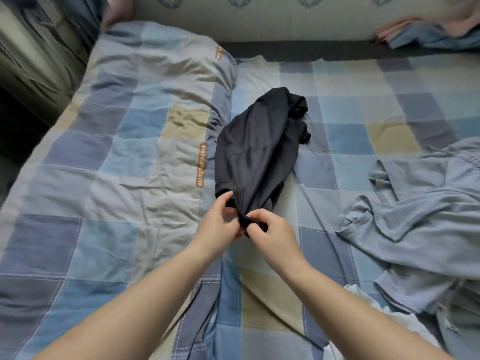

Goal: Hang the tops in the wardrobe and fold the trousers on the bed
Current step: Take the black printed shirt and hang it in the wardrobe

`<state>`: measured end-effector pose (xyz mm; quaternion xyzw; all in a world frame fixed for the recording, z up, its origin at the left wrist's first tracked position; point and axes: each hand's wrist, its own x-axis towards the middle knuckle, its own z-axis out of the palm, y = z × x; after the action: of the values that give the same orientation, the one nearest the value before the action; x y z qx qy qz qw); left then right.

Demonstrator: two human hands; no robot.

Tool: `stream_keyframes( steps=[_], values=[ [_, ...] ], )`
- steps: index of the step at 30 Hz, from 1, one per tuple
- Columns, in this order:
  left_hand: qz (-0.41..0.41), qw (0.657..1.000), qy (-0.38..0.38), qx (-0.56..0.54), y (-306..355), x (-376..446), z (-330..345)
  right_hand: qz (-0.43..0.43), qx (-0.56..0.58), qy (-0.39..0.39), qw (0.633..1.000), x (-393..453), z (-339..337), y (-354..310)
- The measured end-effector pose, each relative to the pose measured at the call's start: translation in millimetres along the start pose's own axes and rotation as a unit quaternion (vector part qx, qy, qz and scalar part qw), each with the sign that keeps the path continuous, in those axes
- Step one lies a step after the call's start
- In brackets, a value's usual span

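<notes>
I have both hands on the dark garment (255, 149), which lies bunched in the middle of the bed (350, 141), between the checked quilt (117, 152) and a crumpled grey-blue garment (420, 216). My left hand (220, 224) pinches its near edge and my right hand (270, 235) grips a fold of the same edge just beside it, fingers curled. I judge this to be the sorting-out step (top or trousers, I cannot tell yet). Next I would need to draw the two hands apart and find the waistband or neckline before folding or hanging.
</notes>
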<state>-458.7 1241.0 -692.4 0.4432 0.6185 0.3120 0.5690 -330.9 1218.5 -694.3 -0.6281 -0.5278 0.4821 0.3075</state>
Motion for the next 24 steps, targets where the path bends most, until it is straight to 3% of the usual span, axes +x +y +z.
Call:
stream_keyframes(
  steps=[4, 9, 16, 21, 24],
  values=[
    [0.041, 0.999, 0.023, 0.027, 55, -30, -3, -0.018, 0.024, 0.012, 0.999, -48, -38, -54],
    [0.102, 0.976, 0.000, 0.192, 113, -83, 3, -0.052, 0.085, 0.027, 0.995, -114, -89, -124],
    [0.184, 0.940, 0.075, 0.279, 180, -150, 17, -0.083, 0.218, 0.039, 0.972, -210, -163, -194],
    [0.182, 0.953, 0.102, 0.218, 229, -199, 27, -0.084, 0.284, 0.064, 0.953, -267, -218, -224],
    [0.186, 0.958, 0.103, 0.190, 261, -232, 31, -0.099, 0.202, 0.121, 0.967, -296, -254, -241]
  ],
)
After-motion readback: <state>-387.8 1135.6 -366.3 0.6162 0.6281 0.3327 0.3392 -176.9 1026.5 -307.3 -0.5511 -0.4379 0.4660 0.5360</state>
